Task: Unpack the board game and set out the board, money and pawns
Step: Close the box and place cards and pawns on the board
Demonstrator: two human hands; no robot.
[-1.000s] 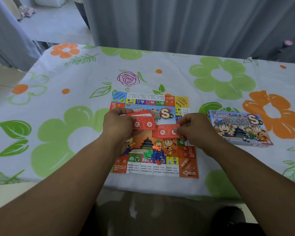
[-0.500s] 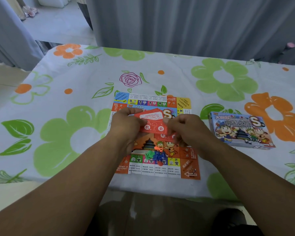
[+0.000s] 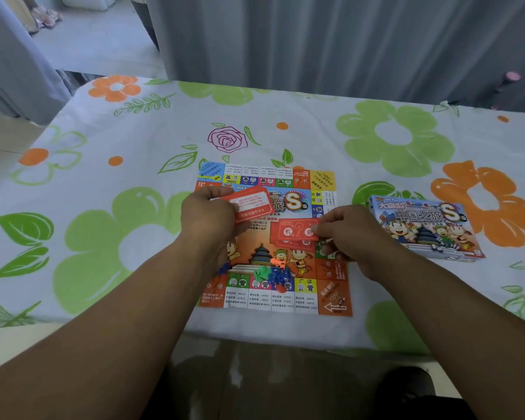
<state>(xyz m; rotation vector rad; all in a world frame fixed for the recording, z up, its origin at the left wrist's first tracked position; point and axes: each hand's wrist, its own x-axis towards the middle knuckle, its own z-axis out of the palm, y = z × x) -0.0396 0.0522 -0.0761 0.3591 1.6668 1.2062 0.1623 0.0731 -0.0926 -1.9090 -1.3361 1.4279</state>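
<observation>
Right grip (image 3: 346,234) pinches red card (image 3: 294,230) marked 机?会.

Flat colourful board (image 3: 334,298), pawns (image 3: 272,274) heaped near its front edge, red cards (image 3: 294,230) held above

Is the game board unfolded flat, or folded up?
Spread flat: the game board lies open on the tablecloth, its far and near rows of squares both visible, with the plastic pawns heaped near its front edge.
</observation>
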